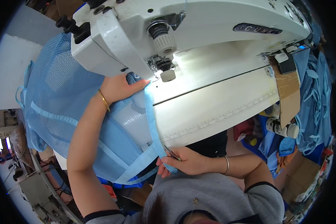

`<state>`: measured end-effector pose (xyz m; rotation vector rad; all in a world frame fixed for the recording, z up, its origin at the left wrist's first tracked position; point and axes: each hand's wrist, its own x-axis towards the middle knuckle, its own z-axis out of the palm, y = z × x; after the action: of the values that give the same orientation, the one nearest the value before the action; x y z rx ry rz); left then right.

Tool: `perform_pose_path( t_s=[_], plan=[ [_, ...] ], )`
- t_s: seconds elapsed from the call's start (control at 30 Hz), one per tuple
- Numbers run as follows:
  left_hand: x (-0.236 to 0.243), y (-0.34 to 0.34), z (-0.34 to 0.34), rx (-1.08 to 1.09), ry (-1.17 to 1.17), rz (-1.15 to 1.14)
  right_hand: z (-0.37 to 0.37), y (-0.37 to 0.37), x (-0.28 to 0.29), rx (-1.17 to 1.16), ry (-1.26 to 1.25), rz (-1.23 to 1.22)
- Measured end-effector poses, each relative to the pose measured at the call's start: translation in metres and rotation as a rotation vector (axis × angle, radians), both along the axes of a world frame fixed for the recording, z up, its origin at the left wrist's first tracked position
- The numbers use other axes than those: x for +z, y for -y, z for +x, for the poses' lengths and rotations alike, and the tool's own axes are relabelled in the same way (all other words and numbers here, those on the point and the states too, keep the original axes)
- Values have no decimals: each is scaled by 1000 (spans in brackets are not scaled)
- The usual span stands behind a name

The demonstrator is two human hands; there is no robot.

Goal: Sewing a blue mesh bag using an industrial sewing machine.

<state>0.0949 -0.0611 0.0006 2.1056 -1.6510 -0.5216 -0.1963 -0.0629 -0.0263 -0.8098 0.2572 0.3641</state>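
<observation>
**Labels, a small screen and cardboard around your machine**

On the arm of the white sewing machine [198, 26] you have a dark oval nameplate [257, 28] with pale lettering, up near its right end. Just right of it, at the machine's far end, a small panel glows blue [301, 47], with a yellowish sticker [278, 45] beside it. Below these, a brown cardboard sheet [289, 95] hangs over the right end of your table. At bottom right sits a brown cardboard box [300, 175], partly hidden.
</observation>
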Motion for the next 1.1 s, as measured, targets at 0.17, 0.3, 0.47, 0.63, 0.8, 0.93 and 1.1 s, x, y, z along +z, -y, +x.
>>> perform_pose_path(
  t_s=[0.17, 0.3, 0.47, 0.63, 0.8, 0.93, 1.1],
  plan=[
    [-3, -21, -18, -102, 407, -336, -5, 0, -5, 19, 9, -59],
    [5, -35, -51, -225, 426, -454, -11, 3, -8, 56, -22, -75],
    [-1, -44, -61, -194, 444, -322, -13, 5, -10, 78, -23, -87],
    [-5, -45, -53, -225, 435, -347, -6, 7, -4, 130, 8, -160],
    [-3, -41, -53, -179, 427, -276, -6, 12, -6, 295, 52, -321],
    [-6, -39, -50, -172, 456, -263, -5, 8, -8, 265, 58, -289],
    [-4, -36, -51, -139, 490, -313, -2, 10, -6, 256, 27, -233]
  ],
)
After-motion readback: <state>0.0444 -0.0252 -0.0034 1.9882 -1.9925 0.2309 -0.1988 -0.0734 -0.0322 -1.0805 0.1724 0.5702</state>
